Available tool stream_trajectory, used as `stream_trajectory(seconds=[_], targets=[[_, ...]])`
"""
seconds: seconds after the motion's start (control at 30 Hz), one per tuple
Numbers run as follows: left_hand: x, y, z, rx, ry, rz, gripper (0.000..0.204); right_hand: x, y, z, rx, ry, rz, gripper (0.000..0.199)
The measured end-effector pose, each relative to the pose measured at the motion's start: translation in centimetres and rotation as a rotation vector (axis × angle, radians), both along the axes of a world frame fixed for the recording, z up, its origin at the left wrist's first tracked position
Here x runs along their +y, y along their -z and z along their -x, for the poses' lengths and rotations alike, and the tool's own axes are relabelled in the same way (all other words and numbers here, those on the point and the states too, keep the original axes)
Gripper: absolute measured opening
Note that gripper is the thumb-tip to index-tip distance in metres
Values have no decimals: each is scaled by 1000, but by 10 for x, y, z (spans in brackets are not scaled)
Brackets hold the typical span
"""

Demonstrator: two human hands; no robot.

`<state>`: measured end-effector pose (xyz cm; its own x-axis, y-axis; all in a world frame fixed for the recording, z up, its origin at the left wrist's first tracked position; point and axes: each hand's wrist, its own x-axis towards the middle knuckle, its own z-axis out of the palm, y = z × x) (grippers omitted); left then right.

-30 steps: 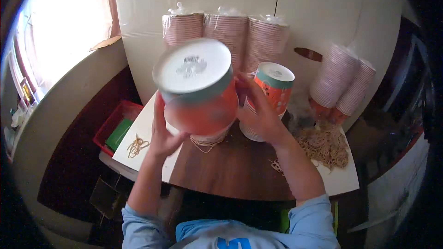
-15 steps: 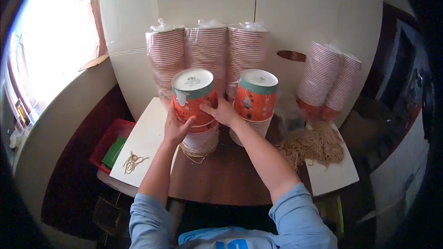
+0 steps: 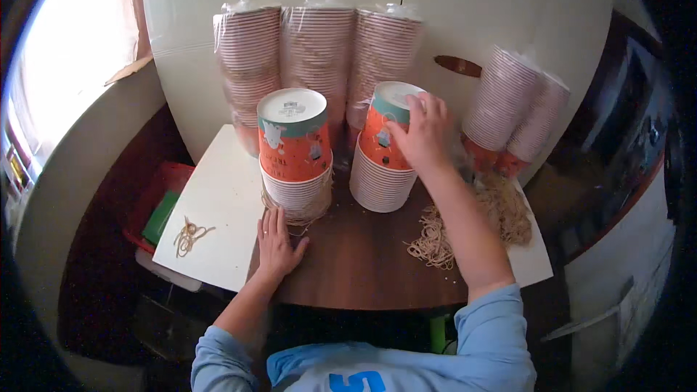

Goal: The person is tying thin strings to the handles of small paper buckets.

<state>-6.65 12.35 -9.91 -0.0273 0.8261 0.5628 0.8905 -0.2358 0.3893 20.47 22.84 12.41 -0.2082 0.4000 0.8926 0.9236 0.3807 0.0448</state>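
Two stacks of upside-down paper buckets stand side by side on the brown tabletop, each with an orange and green printed bucket on top. Around the upper bucket of the right stack [image 3: 385, 178] my right hand [image 3: 425, 131] is closed, its thumb on the near side and its fingers at the far right rim. My left hand [image 3: 277, 247] lies low in front of the left stack [image 3: 294, 149], fingers stretched out and holding nothing. Its fingertips reach the tan string [image 3: 308, 212] around the foot of that stack.
Three tall plastic-wrapped stacks of paper buckets [image 3: 317, 51] rise behind, against the pale wall. Two more wrapped stacks [image 3: 501, 109] lean at the right, beside a heap of tan strings [image 3: 504, 210]. A few loose strings [image 3: 190, 236] lie on the white left board, near a red bin [image 3: 174, 174].
Both hands have left the upper bucket of the left stack. My left hand dropped to the stack's foot, and my right hand moved right onto the other stack's top bucket.
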Motion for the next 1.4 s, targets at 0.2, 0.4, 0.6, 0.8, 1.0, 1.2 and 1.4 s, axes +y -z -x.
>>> stream_trajectory(seconds=[0.2,0.4,0.6,0.8,1.0,1.2,1.4], targets=[[-2,-10,2,25,-17,-33,78,37,-11,-19,-3,-94,374,36],[-4,-13,0,13,-5,-45,72,51,-32,-32,89,-379,87,32],[-6,-9,-3,9,17,-30,72,8,-82,-34,151,-310,-173,30],[-4,-8,1,-10,30,-80,71,-75,-84,-63,625,-625,-335,23],[-28,-37,-12,-300,336,-294,84,-105,59,-74,1429,-919,801,22],[-88,-71,-62,40,569,-279,35,-142,192,-51,2080,-872,1321,32],[-94,-95,-53,31,658,-187,25,-135,160,-75,494,-167,1192,19]])
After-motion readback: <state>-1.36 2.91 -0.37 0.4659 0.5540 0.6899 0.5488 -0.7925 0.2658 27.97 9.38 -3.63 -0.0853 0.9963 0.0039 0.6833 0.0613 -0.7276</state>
